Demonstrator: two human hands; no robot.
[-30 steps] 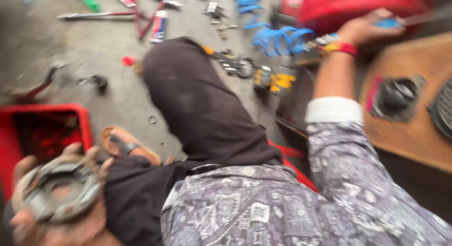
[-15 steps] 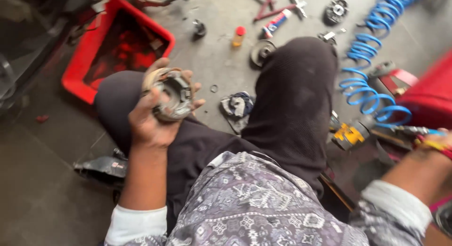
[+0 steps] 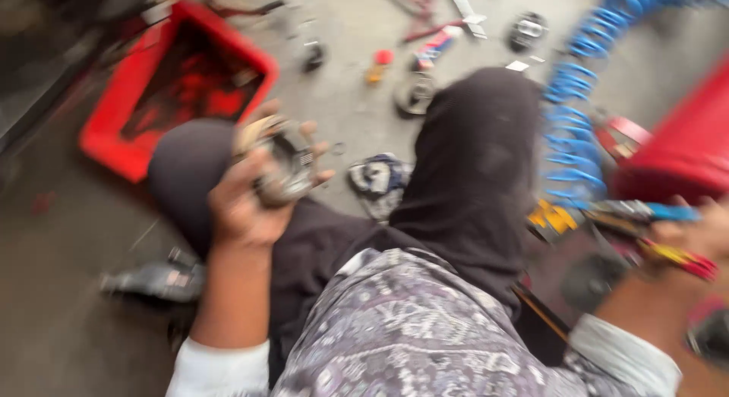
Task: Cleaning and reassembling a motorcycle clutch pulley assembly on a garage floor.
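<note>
Red rectangular plastic tray [image 3: 114,131]: upper left, on the grey concrete floor [image 3: 68,329], dark greasy interior.
Dark metal tool or part [image 3: 156,279]: on the floor at lower left, blurred, kind not determinable.
Left hand [image 3: 243,207]: raised above the left knee, fingers [image 3: 323,174] curled around the round grey metal drum-shaped part.
Round grey metal drum-shaped part [image 3: 285,165]: held in the left hand, just right of the red tray, above the dark trouser leg [image 3: 471,177].
Blue and white crumpled rag [image 3: 380,177]: on the floor between the knees.
Small round metal parts [image 3: 414,97]: scattered on the floor near the top centre, beside loose hand tools [image 3: 463,2].
Blue coiled air hose [image 3: 581,124]: right of the raised knee, trailing to the top edge.
Right hand [image 3: 695,234]: far right, blurred, red and yellow wristband; fingers closed on a blue-handled tool [image 3: 645,211].
</note>
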